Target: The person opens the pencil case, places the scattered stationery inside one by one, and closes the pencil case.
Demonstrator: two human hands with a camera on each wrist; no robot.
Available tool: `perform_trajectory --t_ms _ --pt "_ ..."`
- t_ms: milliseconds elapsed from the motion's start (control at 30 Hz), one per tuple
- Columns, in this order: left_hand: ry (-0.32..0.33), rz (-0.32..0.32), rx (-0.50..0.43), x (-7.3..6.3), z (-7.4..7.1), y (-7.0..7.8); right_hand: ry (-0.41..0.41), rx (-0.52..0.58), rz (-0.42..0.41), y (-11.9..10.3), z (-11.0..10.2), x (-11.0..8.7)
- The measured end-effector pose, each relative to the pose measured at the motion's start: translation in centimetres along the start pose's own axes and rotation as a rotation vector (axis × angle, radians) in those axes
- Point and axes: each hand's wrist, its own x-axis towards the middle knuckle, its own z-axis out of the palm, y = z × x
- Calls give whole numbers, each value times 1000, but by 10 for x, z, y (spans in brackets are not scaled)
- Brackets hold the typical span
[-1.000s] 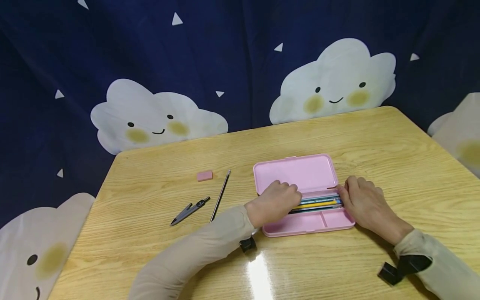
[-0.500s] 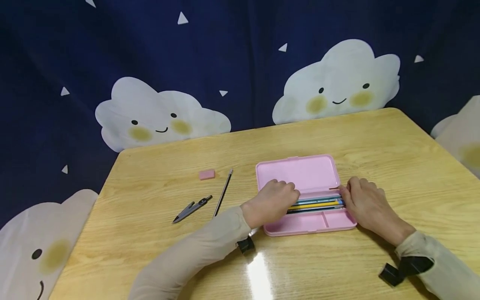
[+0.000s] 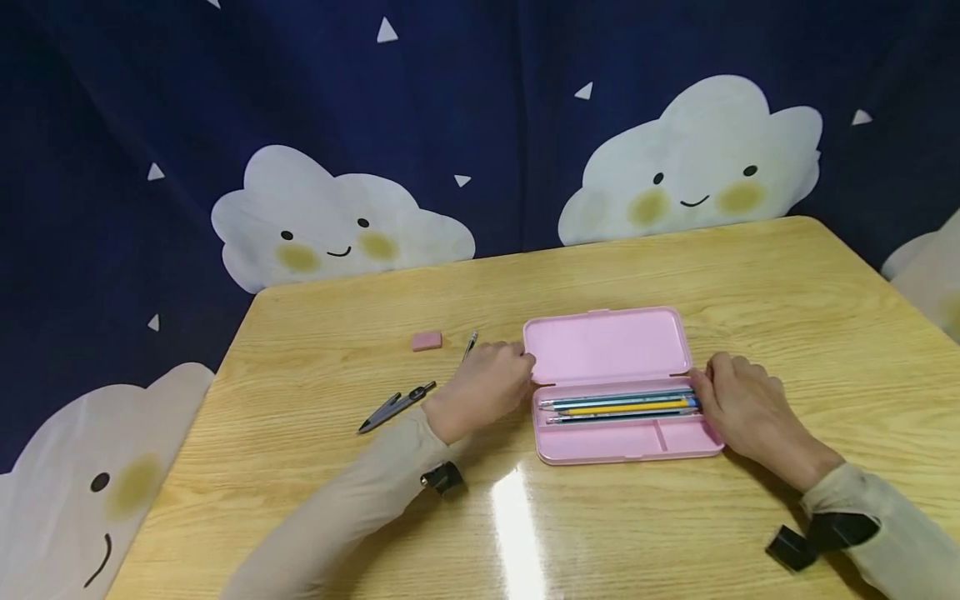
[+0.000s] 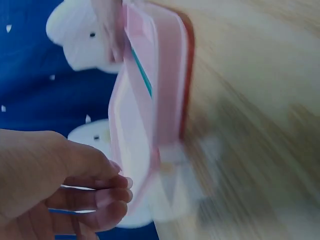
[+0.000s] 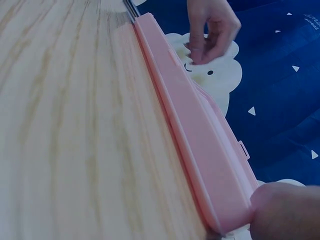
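A pink pencil case [image 3: 607, 346] lies with its lid folded back on the table. Several pencils [image 3: 622, 407], one of them yellow, lie along its rear compartment. Left of the case, my left hand [image 3: 487, 383] is in the air with nothing in it. Its fingers [image 4: 112, 197] bend loosely in the left wrist view, with a gap to the case. My right hand [image 3: 750, 412] holds the right end of the case, thumb at the rim; its other fingers' contact is hidden. A dark pencil [image 3: 470, 343] on the table is mostly covered by my left hand.
A pink eraser [image 3: 427, 341] lies at the back left of the wooden table [image 3: 637, 533]. In front of it rests a grey compass [image 3: 395, 407], partly near my left sleeve. A dark blue curtain [image 3: 510, 108] with clouds hangs behind the table's far edge.
My left hand has come out of the pencil case and moved left, uncovering the pencils' left ends. My right hand stays at the case's right end. The head view has shifted slightly.
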Motion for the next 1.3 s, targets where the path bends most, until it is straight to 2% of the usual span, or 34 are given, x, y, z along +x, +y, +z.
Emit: perform_trajectory --t_ms 133,367,533,667,800,1300 --pt "12 -83 -79 -19 2 -16 -14 0 7 0 -1 0" --pt "-52 -255 -239 -43 8 -31 -4 3 13 1 -1 -1" --pt "-94 -384 -267 -57 12 -35 -8 8 17 1 -1 -1" --pt "-124 -444 -266 -64 15 -36 -3 7 24 2 0 -1" --pt "-152 -479 -283 -67 17 -36 -3 13 23 1 0 -1" --pt "-190 -504 -323 -68 20 -37 -5 15 22 0 2 1"
